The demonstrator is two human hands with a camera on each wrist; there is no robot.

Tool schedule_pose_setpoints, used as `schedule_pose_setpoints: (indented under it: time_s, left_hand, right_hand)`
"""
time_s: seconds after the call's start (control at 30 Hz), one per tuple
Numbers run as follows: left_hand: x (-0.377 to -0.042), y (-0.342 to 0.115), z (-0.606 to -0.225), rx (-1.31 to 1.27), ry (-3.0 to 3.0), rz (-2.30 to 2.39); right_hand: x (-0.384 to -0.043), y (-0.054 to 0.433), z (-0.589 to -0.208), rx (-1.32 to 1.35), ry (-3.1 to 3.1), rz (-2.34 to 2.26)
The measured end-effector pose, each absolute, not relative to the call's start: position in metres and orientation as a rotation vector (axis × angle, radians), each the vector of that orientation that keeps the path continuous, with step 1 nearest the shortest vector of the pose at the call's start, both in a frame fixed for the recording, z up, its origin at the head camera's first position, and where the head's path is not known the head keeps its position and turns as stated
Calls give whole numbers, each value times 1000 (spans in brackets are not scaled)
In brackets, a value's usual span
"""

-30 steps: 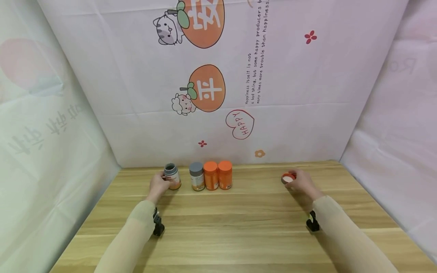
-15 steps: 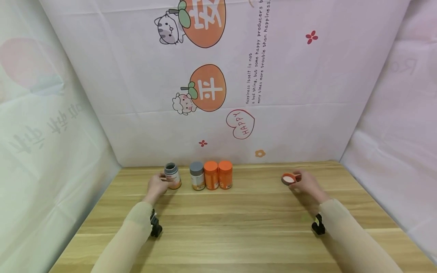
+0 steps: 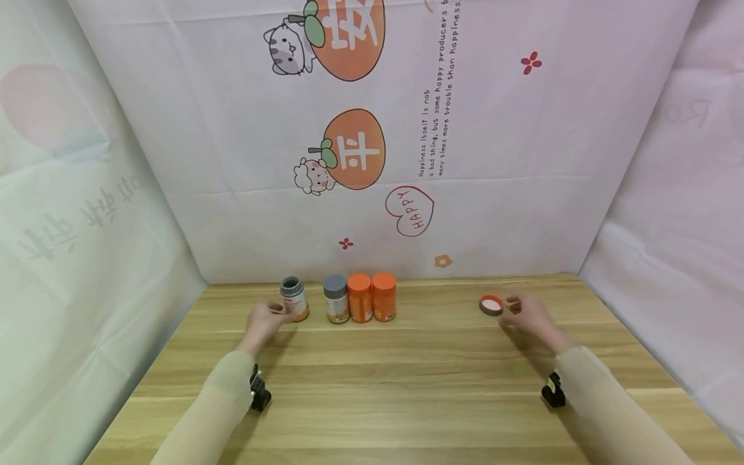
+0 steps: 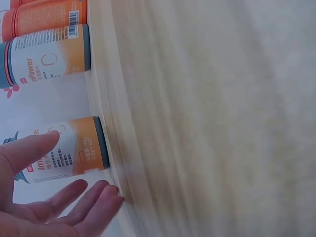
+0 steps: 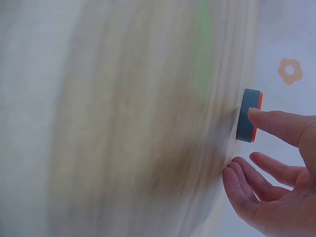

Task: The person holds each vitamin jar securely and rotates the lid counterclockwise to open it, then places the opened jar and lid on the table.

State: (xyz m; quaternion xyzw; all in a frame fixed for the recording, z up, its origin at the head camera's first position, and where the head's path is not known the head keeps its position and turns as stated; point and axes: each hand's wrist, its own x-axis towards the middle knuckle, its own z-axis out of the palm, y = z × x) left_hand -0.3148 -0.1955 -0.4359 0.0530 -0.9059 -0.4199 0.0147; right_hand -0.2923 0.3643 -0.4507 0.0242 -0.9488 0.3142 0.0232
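Observation:
An uncapped supplement bottle (image 3: pixel 294 303) with a grey neck and a white-and-orange label stands upright at the back left. Beside it is my left hand (image 3: pixel 264 321); thumb and fingers are spread apart around the bottle's near side, and in the left wrist view the thumb (image 4: pixel 37 148) overlaps its label. At the back right a grey cap (image 3: pixel 491 306) with an orange rim and white inner face lies with its inside up. Just to its right is my right hand (image 3: pixel 527 315), fingers parted and relaxed. In the right wrist view its thumb overlaps the cap's edge.
Right of the uncapped bottle stand a grey-capped bottle (image 3: pixel 336 300) and two orange bottles, one (image 3: pixel 360 299) in the middle and another (image 3: pixel 384 298) at the right, side by side. A printed white cloth (image 3: pixel 488 194) rises behind the wooden table (image 3: pixel 395 387).
My left hand has loosened from the uncapped bottle and drawn slightly left. The right hand has let go of the cap and backed away to the right; bottle and cap stay put.

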Motion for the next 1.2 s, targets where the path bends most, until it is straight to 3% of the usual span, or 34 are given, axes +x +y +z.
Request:
schedule_pose_setpoints:
  time_s: [0.77, 1.2]
  left_hand:
    - [-284, -176, -428, -46, -2978, -1101]
    - [-284, -158, -436, -122, -3017, -1044]
  right_hand:
    - [-260, 357, -444, 177, -3009, 788]
    - [-247, 340, -448, 294, -3003, 588]
